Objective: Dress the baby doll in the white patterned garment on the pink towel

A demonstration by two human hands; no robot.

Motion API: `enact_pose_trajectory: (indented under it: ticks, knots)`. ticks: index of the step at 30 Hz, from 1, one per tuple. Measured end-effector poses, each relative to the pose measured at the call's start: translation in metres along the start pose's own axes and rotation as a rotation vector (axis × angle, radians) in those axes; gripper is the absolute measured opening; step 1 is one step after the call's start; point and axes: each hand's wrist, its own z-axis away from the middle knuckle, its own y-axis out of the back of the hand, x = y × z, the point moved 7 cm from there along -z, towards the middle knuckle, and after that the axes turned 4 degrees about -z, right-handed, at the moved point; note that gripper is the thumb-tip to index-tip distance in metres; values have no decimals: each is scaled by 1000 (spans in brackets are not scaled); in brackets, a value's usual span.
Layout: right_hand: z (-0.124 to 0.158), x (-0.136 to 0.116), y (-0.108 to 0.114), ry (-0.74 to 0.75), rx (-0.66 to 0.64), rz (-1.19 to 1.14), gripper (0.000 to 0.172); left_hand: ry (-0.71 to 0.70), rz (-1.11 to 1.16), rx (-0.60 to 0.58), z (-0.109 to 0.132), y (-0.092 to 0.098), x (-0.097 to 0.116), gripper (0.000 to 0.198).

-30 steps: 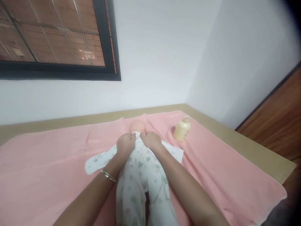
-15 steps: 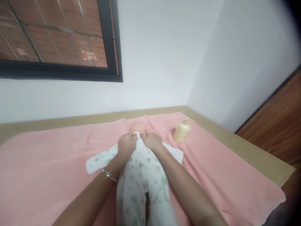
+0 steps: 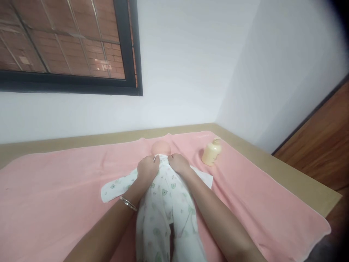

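Observation:
A baby doll lies on its back on a pink towel, dressed in a white romper with small green prints. My left hand is closed on the romper's fabric at the left of the collar; a thin bangle sits on that wrist. My right hand is closed on the fabric at the right of the collar. Both hands rest on the doll's chest, just below its bare head. One sleeve lies spread out to the left.
A cream pump bottle stands on the towel to the right of the doll. The towel covers a tan table set in a corner of white walls. A dark-framed window is at upper left; wooden floor shows at right.
Both hands have stayed at the collar; the fingers have shifted slightly apart along the neckline. The view has moved very little.

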Motion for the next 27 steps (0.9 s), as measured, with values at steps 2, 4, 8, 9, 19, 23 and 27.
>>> enact_pose_trajectory:
  ticks: [2, 4, 8, 9, 19, 23, 27]
  knots:
    - [7, -10, 4, 52, 37, 29, 42, -1, -11, -18, 0, 1, 1, 53]
    - [14, -21, 7, 101, 87, 66, 39, 23, -21, -70, -1, -1, 0, 54]
    - [11, -16, 1, 31, 26, 55, 46, 40, -29, -66, -1, -3, -2, 54]
    - [8, -11, -1, 2, -9, 39, 49, 24, -24, -37, -1, -2, -1, 54]
    - [19, -31, 10, 102, 78, 131, 45, 50, 55, -61, -3, -5, -7, 47]
    - [8, -13, 4, 1, -24, 34, 56, 32, 63, -24, -2, -4, -6, 49]
    - [5, -5, 7, -10, -94, -33, 59, -44, 57, 130, 2, 4, 0, 45]
